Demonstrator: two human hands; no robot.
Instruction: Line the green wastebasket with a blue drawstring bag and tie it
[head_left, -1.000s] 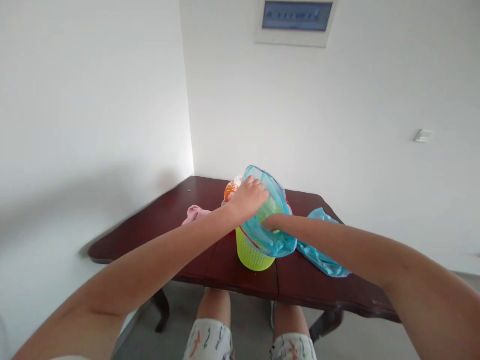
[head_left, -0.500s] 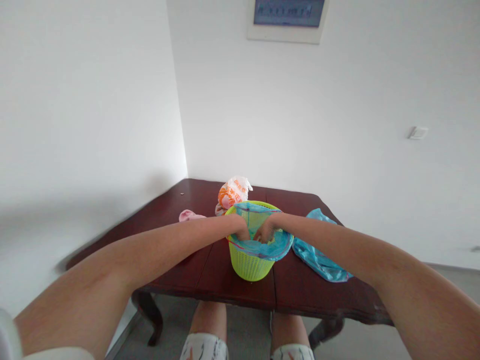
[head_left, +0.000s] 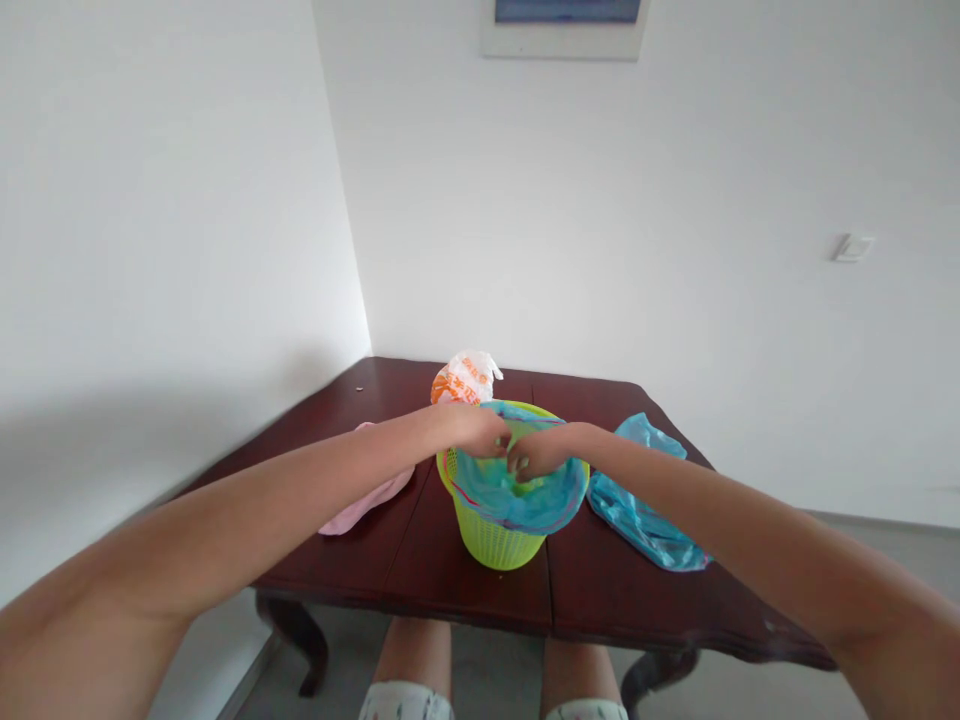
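A yellow-green perforated plastic basket (head_left: pixel 501 545) stands on the table, lined with a blue plastic bag (head_left: pixel 480 492). The bag's pink-edged mouth is folded over the front rim. My left hand (head_left: pixel 484 434) is over the back left part of the opening, fingers loosely bent and nothing visible in them. Close beside it, my right hand (head_left: pixel 541 455) hangs inside the opening from the right, its fingers bent downward and loose, above the lining. Both hands are open, though slightly blurred.
On the dark red wooden table (head_left: pixel 465 590), another blue plastic bag (head_left: pixel 649 515) lies at right. A white and orange plastic bag (head_left: pixel 469 378) sits behind the basket. Pink cloth (head_left: pixel 367 505) lies at left, partly under my left arm. White walls (head_left: pixel 480 250) border the table.
Both hands have risen from deeper inside the basket and come closer together. The bag's lining is spread wider over the front rim. More of the pink cloth shows.
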